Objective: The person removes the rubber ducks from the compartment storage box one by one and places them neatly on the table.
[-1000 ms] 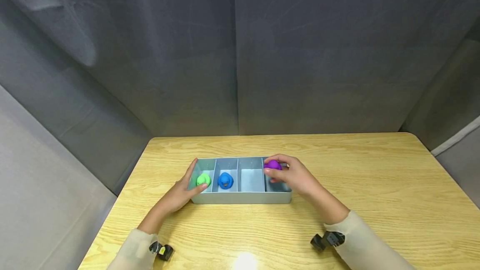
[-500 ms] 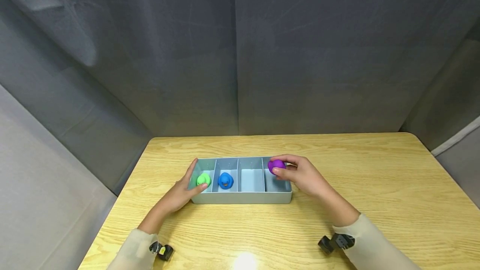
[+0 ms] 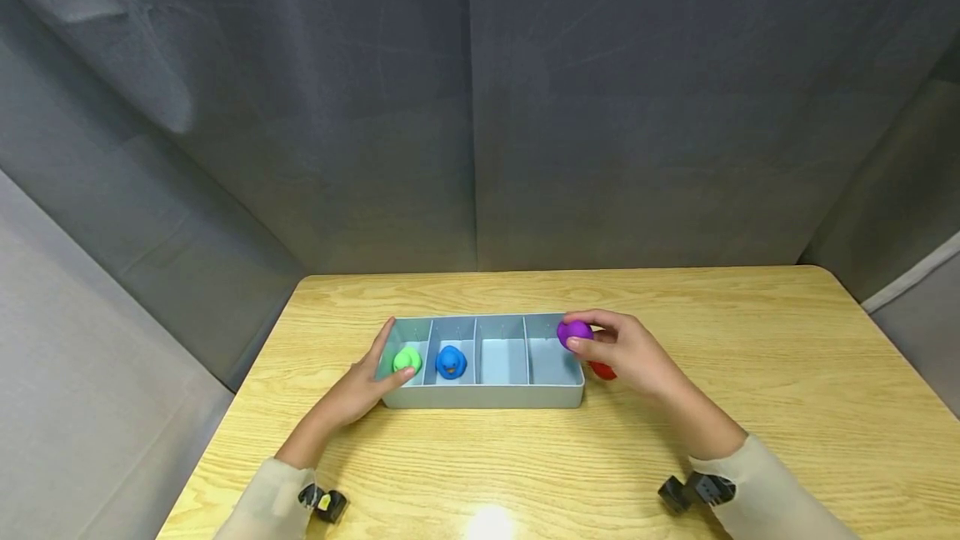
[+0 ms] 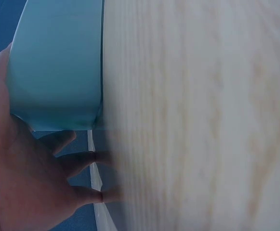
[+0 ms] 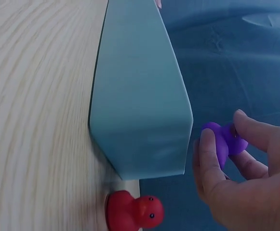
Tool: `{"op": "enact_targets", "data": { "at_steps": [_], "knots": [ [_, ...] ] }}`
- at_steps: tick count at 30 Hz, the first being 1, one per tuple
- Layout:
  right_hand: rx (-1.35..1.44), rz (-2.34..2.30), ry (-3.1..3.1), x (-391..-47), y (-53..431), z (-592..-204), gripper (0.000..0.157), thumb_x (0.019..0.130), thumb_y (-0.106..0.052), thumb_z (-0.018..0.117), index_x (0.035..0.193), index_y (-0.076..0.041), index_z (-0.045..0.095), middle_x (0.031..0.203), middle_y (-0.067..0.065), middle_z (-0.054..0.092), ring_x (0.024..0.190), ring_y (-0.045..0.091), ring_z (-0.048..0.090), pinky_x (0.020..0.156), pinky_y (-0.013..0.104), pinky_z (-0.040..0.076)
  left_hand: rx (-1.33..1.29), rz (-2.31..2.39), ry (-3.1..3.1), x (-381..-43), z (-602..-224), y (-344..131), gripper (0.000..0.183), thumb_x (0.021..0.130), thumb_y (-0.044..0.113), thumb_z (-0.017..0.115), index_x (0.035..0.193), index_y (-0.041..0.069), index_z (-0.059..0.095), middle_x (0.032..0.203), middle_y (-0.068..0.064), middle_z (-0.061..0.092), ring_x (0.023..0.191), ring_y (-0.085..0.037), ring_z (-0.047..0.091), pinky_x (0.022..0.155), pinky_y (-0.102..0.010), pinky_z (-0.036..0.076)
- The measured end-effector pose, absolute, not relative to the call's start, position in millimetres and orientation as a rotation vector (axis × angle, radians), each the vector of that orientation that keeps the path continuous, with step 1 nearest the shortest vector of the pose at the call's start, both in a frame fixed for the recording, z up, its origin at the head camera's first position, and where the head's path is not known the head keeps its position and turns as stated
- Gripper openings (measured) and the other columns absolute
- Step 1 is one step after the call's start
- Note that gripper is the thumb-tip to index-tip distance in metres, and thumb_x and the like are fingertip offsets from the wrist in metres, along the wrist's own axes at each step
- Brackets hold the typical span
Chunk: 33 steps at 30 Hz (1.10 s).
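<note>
A long grey-blue divided box [image 3: 480,396] sits on the table. My left hand [image 3: 362,390] holds its left end, thumb over the front rim and fingers round the end wall; the left wrist view shows the fingers [image 4: 77,163] spread beyond it. A green rubber duck [image 3: 407,360] lies in the leftmost compartment, a blue rubber duck [image 3: 451,362] in the one beside it. My right hand [image 3: 622,348] pinches a purple rubber duck [image 5: 220,142] between thumb and fingers, over the box's right end. A red rubber duck [image 5: 130,211] stands on the table beside that end, partly covered by the hand in the head view.
The wooden table [image 3: 750,340] extends to both sides and in front of the box. Grey cloth curtains [image 3: 480,107] hang behind the table and at its sides. Small black wrist cameras [image 3: 697,490] sit by both sleeves.
My right hand has moved right with the purple duck, from inside the rightmost compartment to over the box's right edge. The red duck has come into view. My left hand has stayed put.
</note>
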State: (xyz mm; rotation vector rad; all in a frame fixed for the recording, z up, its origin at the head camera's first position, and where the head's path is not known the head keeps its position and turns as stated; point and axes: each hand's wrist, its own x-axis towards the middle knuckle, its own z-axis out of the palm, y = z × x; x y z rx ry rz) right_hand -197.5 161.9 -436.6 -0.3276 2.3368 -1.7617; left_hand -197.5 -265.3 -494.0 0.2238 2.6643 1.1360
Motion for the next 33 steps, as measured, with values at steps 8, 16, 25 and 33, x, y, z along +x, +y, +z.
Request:
{"op": "enact_targets", "data": {
  "at_steps": [8,16,25,33],
  "knots": [
    [-0.309,-1.783,2.348,-194.6,173.0,-441.1,0.047,0.095,-0.018,0.077,0.136,0.001,0.064,0.135,0.025,0.064,0.110,0.023,0.068,0.086,0.023,0.056,0.228,1.138,2.665,-197.5,-494.0,-265.0,0.092,0.100,0.058,0.059,0.162,0.049,-0.008,0.173,-0.015,0.007,0.150,-0.058,0.014,0.108,-0.084,0.017],
    [-0.309,-1.784,2.362,-192.5,186.2,-445.4,0.049,0.095,-0.017,0.076,0.137,0.005,0.062,0.135,0.026,0.064,0.105,0.014,0.068,0.083,0.026,0.058,0.236,1.133,2.672,-197.9,-494.1,-265.1,0.091,0.101,0.057,0.059,0.162,0.049,-0.008,0.173,-0.014,0.006,0.150,-0.058,0.013,0.108,-0.084,0.016],
    [-0.293,-1.780,2.382,-191.2,201.2,-453.8,0.047,0.095,-0.016,0.077,0.135,0.005,0.063,0.137,0.029,0.060,0.106,0.022,0.068,0.086,0.036,0.061,0.228,1.138,2.672,-197.8,-493.9,-264.8,0.091,0.101,0.057,0.059,0.162,0.050,-0.008,0.173,-0.015,0.007,0.150,-0.058,0.015,0.108,-0.084,0.018],
    [-0.231,-1.743,2.399,-189.2,214.4,-456.9,0.050,0.094,-0.020,0.078,0.137,0.003,0.063,0.149,0.027,0.051,0.116,0.033,0.064,0.087,0.032,0.060,0.222,1.135,2.669,-197.1,-493.2,-264.5,0.091,0.100,0.059,0.058,0.162,0.050,-0.008,0.173,-0.014,0.006,0.150,-0.057,0.015,0.108,-0.084,0.018]
  ]
}}
